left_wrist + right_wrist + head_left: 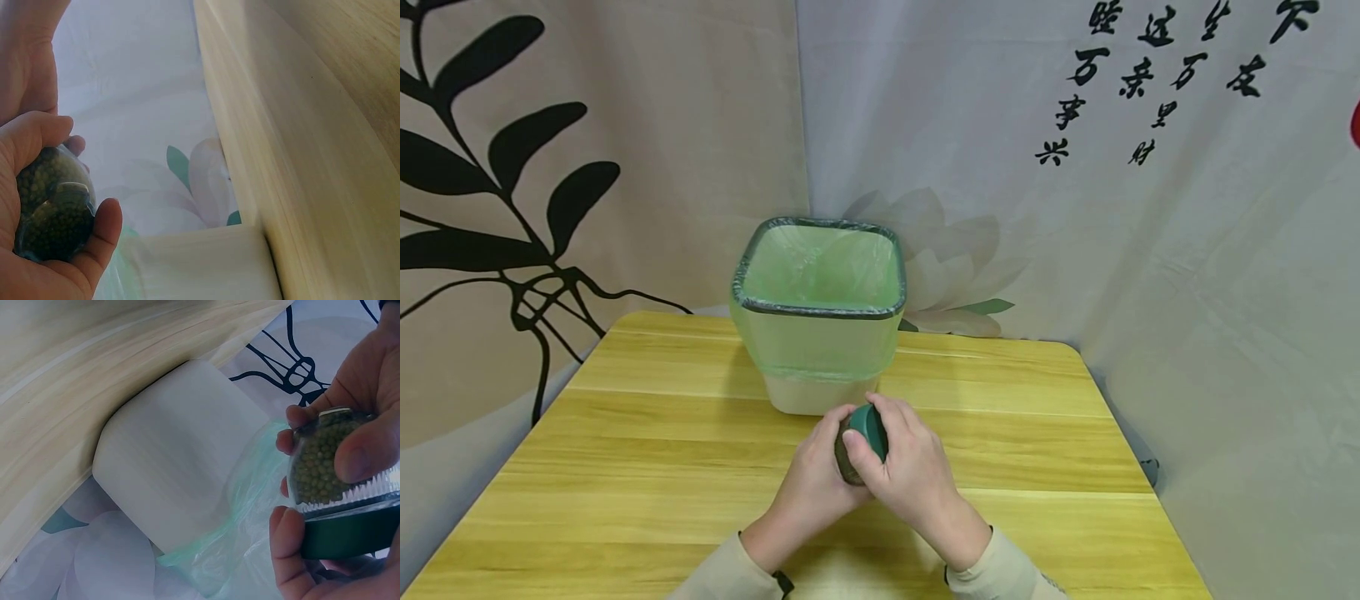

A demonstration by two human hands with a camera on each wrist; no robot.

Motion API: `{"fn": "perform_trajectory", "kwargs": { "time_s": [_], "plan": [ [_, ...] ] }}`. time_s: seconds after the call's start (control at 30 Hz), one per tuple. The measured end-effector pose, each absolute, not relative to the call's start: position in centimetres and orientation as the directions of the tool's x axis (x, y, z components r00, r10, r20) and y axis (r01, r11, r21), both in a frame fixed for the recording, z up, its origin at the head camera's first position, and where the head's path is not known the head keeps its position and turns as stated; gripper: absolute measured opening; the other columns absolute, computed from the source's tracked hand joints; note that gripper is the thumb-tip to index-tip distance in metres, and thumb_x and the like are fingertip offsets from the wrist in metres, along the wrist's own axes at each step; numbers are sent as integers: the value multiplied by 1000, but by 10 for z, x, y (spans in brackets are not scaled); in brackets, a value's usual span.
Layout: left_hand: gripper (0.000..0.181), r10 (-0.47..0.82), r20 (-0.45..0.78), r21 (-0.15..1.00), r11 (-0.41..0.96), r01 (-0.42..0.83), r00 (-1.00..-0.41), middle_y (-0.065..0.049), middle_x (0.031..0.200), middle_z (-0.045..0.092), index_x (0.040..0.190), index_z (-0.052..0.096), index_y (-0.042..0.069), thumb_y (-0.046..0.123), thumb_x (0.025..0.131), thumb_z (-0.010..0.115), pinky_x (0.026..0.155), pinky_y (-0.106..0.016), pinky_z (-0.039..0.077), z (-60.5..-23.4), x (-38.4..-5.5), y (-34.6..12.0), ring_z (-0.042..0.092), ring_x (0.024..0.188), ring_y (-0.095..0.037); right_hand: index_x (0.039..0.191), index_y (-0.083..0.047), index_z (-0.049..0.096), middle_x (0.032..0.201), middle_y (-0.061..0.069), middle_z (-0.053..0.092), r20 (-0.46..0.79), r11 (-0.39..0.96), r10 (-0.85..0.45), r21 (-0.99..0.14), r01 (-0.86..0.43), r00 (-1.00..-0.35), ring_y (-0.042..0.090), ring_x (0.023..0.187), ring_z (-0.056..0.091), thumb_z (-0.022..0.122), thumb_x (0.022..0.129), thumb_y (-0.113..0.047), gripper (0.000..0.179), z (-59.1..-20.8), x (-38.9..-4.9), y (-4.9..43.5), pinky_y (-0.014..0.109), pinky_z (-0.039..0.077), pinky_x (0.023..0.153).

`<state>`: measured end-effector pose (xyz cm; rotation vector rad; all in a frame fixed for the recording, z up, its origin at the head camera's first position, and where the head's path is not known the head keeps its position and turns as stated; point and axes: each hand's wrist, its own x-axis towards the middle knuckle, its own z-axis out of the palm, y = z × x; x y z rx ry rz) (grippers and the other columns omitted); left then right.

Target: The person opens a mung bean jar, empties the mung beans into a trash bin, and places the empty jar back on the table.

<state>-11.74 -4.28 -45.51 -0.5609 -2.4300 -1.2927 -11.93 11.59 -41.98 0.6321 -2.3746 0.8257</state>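
Both hands hold a small clear jar point(319, 465) filled with green beans, close in front of the bin. My left hand point(823, 467) grips its glass body, fingers curled round the side in the left wrist view. The jar's dark green lid point(871, 429) is in the grip of my right hand point(913, 467), whose thumb lies across it in the head view. In the right wrist view the jar is tilted, with the lid point(350, 534) at the lower end and the beans pressed together inside the glass.
Just beyond the hands, a pale waste bin point(820, 393) lined with a translucent green bag point(812, 346) stands on the wooden table point(647, 483). A dark speckled rim point(820, 313) rings its top. Printed cloth point(700, 125) hangs behind and beside the table.
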Motion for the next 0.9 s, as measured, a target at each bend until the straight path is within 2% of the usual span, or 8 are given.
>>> {"fn": "perform_trajectory", "kwargs": {
  "time_s": [0.73,0.9],
  "plan": [
    [89,207,341,773,493,399,-917,-7,126,70,142,54,7,15,65,97,87,-39,62,-450,-117,-45,71,108,-23,132,-3,68,119,14,76,637,700,-250,-401,-591,-729,25,98,78,59,106,-45,50,-422,-119,118,36,67,75],
    [88,216,313,788,485,380,-925,-6,126,70,143,54,9,16,67,97,87,-38,61,-448,-118,-46,71,108,-22,132,-4,69,120,14,76,640,696,-253,-400,-596,-725,26,99,78,62,103,-41,47,-422,-119,118,37,67,76]
  ]
}}
